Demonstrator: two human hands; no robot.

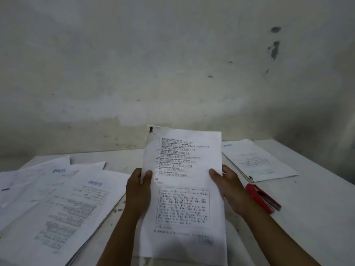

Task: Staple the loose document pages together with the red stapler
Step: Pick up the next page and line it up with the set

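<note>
1. White printed document pages (184, 181), handwriting on the upper half and a boxed text block below, dark mark at the top-left corner; held upright above the surface, gripped at both side edges.
2. Red stapler (263, 198), lying flat on the surface just right of the pages, untouched.

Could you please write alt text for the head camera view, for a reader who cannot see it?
A person's left hand and right hand hold a printed document upright by its side edges above a white table. A red stapler lies to the right, with loose pages at left and another paper stack at right.
</note>
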